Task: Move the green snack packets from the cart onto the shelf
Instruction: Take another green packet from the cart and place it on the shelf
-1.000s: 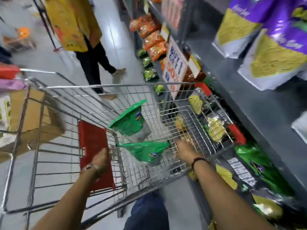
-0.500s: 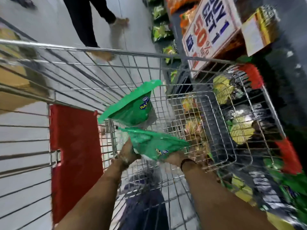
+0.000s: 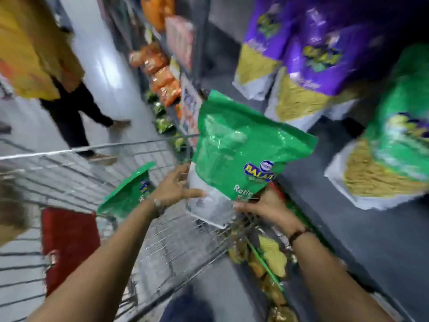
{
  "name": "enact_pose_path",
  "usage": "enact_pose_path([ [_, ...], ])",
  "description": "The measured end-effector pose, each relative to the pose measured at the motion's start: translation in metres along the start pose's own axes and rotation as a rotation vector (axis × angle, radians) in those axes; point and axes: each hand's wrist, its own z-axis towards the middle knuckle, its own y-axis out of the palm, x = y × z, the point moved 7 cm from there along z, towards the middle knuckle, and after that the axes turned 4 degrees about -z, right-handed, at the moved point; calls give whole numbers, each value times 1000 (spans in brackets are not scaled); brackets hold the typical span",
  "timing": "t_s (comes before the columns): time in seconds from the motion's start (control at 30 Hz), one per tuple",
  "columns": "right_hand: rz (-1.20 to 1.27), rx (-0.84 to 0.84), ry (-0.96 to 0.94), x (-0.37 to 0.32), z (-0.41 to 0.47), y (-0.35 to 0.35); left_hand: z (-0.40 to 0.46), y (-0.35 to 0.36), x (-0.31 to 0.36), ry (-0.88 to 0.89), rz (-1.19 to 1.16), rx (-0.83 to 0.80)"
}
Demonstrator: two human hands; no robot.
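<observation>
I hold one green snack packet (image 3: 241,149) upright above the cart's right side, near the grey shelf (image 3: 348,228). My left hand (image 3: 174,189) presses its white lower left side, and my right hand (image 3: 262,208) grips its bottom edge. A second green snack packet (image 3: 127,194) leans inside the wire cart (image 3: 97,147), just left of my left wrist. A third green packet (image 3: 399,145) stands on the shelf at the right.
Purple and yellow packets (image 3: 299,54) stand on the shelf behind. Orange packets (image 3: 160,73) line the lower shelves farther down the aisle. A person in a yellow top (image 3: 34,49) walks beyond the cart. A red flap (image 3: 69,242) hangs in the cart.
Both hands have lifted the lower green packet out of the cart, up and to the right toward the shelf. My view has swung up to the shelf. The other packet stays in the cart.
</observation>
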Motion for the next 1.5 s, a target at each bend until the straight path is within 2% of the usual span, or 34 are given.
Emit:
enact_pose_path([
  [0.1,84,283,-82,-9,-74,-71,0,71,72,171,39,-182],
  [0.2,108,503,-102,4,-145,-127,-1,146,120,250,65,-334],
  [0.4,190,772,-98,51,-260,-206,-8,304,171,360,79,-585],
  [0.47,212,855,-92,67,-284,-229,-9,347,177,382,61,-625],
  [0.6,207,921,-86,95,-297,-264,-5,404,169,338,21,-676],
  [0.8,229,876,-49,120,-294,-276,3,423,149,330,-25,-572],
  [0.93,221,785,14,139,-298,-270,-9,404,144,439,-162,-305],
  [0.97,193,770,33,142,-296,-267,-17,403,139,458,-170,-293],
  [1.07,119,780,63,147,-289,-255,-34,419,130,447,-151,-446],
  [1.17,73,913,67,151,-290,-238,-39,440,138,480,-56,-598],
  [1.27,6,1017,59,146,-297,-217,-31,450,149,480,87,-607],
  [1.4,-77,992,35,149,-305,-212,-13,455,147,478,185,-659],
  [1.5,-10,1194,68,153,-324,-242,-8,448,152,373,103,-793],
])
